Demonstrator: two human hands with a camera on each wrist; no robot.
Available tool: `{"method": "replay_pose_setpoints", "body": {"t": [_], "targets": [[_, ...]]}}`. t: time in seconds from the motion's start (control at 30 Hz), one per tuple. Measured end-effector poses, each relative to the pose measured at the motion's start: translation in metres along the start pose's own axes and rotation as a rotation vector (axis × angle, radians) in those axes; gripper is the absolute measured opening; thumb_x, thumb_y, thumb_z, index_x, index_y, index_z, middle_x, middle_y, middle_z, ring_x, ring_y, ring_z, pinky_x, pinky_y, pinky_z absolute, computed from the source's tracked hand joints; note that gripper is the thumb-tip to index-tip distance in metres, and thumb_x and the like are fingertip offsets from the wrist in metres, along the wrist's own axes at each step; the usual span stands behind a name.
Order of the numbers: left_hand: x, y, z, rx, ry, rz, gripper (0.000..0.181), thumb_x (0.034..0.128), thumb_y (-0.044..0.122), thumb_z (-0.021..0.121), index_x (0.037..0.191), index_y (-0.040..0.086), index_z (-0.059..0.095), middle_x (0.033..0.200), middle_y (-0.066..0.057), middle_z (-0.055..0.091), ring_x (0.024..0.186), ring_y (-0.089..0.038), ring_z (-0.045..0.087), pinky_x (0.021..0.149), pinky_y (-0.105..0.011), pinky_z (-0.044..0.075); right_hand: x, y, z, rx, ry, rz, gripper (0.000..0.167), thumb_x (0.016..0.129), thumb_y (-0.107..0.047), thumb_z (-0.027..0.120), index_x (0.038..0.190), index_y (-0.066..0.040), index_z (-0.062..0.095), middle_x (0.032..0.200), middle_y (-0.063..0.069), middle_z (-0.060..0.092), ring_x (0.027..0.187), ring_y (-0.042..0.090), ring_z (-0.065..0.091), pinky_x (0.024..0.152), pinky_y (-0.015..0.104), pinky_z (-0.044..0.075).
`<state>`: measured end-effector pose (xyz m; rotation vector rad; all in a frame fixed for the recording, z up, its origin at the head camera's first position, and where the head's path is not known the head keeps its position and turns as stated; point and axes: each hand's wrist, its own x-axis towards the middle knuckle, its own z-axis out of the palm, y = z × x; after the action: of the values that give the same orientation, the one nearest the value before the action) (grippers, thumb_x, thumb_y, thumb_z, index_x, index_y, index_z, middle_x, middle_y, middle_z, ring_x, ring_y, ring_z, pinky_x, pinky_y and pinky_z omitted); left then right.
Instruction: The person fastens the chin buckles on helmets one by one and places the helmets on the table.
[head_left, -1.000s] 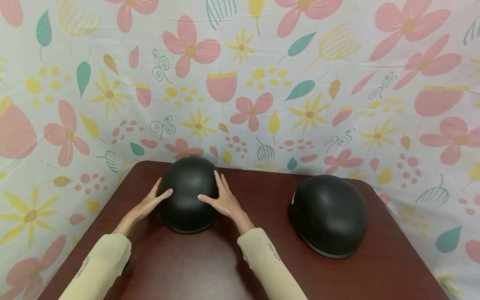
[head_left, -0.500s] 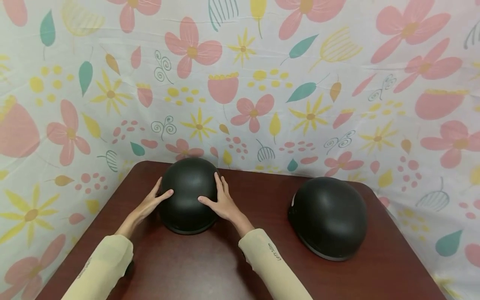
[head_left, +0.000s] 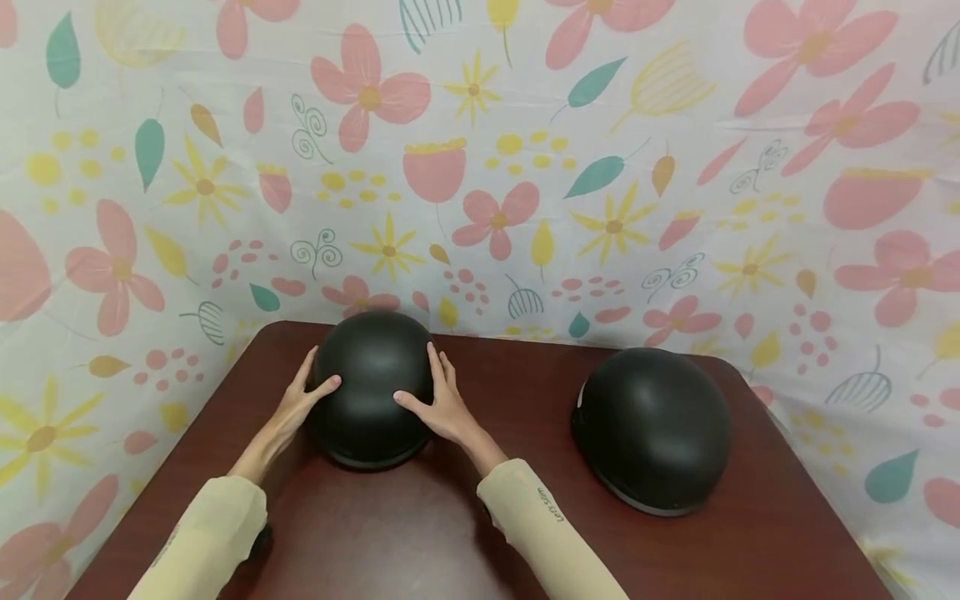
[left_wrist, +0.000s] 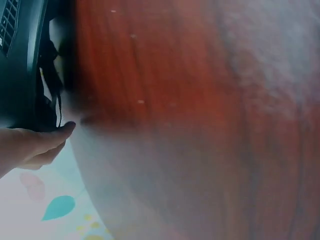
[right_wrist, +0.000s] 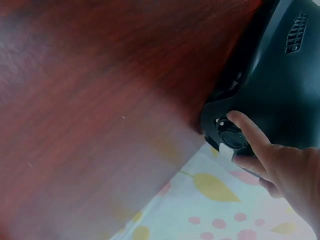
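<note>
In the head view a glossy black helmet rests dome up at the table's back left, its rim low toward the person. The left hand grips its left side, thumb on the shell. On the opposite side the right hand holds it with thumb and fingers spread. The left wrist view has the left hand at the edge of the helmet, beside dark straps. Seen from the right wrist, the right hand lies by a round fitting on the helmet, which has a vent grille.
A second black helmet stands dome up on the right part of the dark red-brown table. Close behind and beside the table hangs a white cloth printed with flowers and leaves.
The head view has shifted slightly, so the cloth and both helmets appear a little further left. Both hands keep their hold on the left helmet, which shows no clear movement on the table.
</note>
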<state>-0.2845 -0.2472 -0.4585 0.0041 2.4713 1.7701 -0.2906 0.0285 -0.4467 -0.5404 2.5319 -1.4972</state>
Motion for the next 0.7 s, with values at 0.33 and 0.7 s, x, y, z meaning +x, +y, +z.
{"method": "replay_pose_setpoints", "body": {"t": [0.33, 0.7], "targets": [[-0.004, 0.032, -0.012, 0.139, 0.004, 0.123, 0.094, 0.0918, 0.041, 0.063, 0.158, 0.032, -0.004, 0.158, -0.024, 0.008, 0.141, -0.044, 0.014, 0.103, -0.073, 0.024, -0.002, 0.006, 0.003, 0.139, 0.106, -0.043, 0.094, 0.089, -0.055, 0.063, 0.156, -0.04, 0.0, 0.166, 0.004, -0.002, 0.152, 0.037, 0.009, 0.113, 0.068, 0.021], [-0.007, 0.059, -0.005, 0.3, -0.008, 0.123, 0.103, 0.0838, 0.047, 0.072, 0.154, 0.046, -0.003, 0.161, -0.023, -0.001, 0.143, -0.056, 0.002, 0.1, -0.079, 0.021, -0.007, 0.023, -0.003, 0.518, 0.012, -0.04, 0.09, 0.097, -0.022, 0.059, 0.157, -0.03, -0.008, 0.164, 0.008, -0.015, 0.152, 0.039, 0.004, 0.101, 0.065, 0.042]]}}
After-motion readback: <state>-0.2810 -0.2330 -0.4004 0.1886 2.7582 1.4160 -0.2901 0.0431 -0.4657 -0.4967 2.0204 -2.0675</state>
